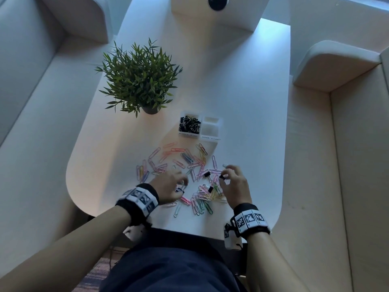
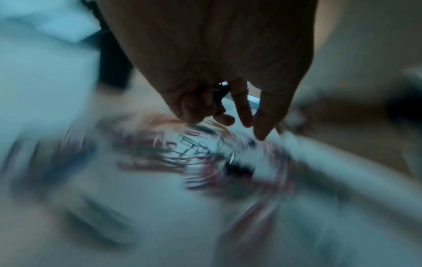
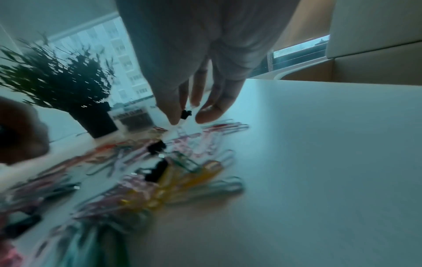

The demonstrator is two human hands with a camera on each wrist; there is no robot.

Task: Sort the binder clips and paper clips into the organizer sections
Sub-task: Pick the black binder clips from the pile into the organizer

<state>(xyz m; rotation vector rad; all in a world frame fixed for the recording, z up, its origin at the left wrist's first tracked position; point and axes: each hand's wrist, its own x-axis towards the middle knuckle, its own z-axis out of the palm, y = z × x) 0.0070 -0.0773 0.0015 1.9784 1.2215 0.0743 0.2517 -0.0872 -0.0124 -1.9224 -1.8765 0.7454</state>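
Several pastel paper clips [image 1: 181, 162] lie scattered on the white table [image 1: 242, 123]. The clear two-section organizer [image 1: 219, 125] stands beyond them; its left section holds black binder clips [image 1: 189, 124], and its right section [image 1: 211, 128] looks empty. My right hand [image 1: 224, 175] hovers over the pile and pinches a small black binder clip [image 3: 186, 114] between thumb and finger. My left hand [image 1: 180, 186] has its fingers curled round something black, apparently a binder clip [image 1: 179, 189]; the left wrist view is too blurred to confirm. Two loose binder clips [image 1: 207, 174] [image 1: 210, 189] lie among the paper clips.
A potted green plant [image 1: 139, 76] stands at the back left, just left of the organizer. Beige seating [image 1: 357, 165] flanks the table on both sides. The table's near edge [image 1: 189, 229] runs just in front of my wrists.
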